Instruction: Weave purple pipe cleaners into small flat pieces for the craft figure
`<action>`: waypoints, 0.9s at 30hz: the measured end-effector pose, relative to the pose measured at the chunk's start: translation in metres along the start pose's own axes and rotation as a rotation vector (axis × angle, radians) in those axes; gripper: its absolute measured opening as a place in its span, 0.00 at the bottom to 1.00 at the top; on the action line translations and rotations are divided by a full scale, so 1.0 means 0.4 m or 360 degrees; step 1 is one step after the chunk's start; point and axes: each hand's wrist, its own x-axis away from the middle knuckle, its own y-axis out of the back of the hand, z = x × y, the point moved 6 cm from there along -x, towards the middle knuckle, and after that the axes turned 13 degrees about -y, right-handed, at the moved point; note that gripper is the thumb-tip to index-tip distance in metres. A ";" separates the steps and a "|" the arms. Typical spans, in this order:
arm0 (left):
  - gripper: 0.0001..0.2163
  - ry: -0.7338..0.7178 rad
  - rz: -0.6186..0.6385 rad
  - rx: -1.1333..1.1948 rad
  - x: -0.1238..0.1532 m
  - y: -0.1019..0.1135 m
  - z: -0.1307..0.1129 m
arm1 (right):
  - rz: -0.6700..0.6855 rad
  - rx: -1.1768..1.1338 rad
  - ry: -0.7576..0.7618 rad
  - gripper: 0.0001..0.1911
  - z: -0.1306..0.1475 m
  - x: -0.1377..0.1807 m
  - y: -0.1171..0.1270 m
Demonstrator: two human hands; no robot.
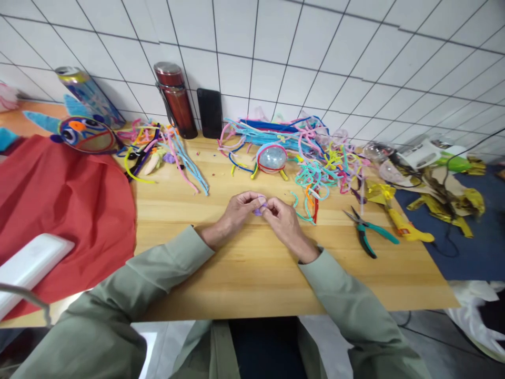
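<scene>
My left hand (243,209) and my right hand (281,215) meet above the middle of the wooden table, both with fingers pinched. Between their fingertips is a small purple pipe cleaner piece (259,206), mostly covered by the fingers. Just beyond the hands stands a clear plastic ball (273,158) with a red band round it and yellow foot-like pieces below. Cut turquoise, orange and red pipe cleaners (309,208) lie to the right of my right hand.
Bundled blue pipe cleaners (272,136) lie along the wall. Pliers (367,231) and a yellow glue gun (406,223) rest at the right. A red thermos (177,102), a phone (210,113) and a can (89,95) stand at the back. Red cloth (90,195) covers the left side.
</scene>
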 end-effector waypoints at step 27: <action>0.13 -0.0109 0.0022 -0.0122 -0.051 0.045 -0.019 | -0.0147 -0.0055 0.0066 0.11 -0.026 -0.001 0.017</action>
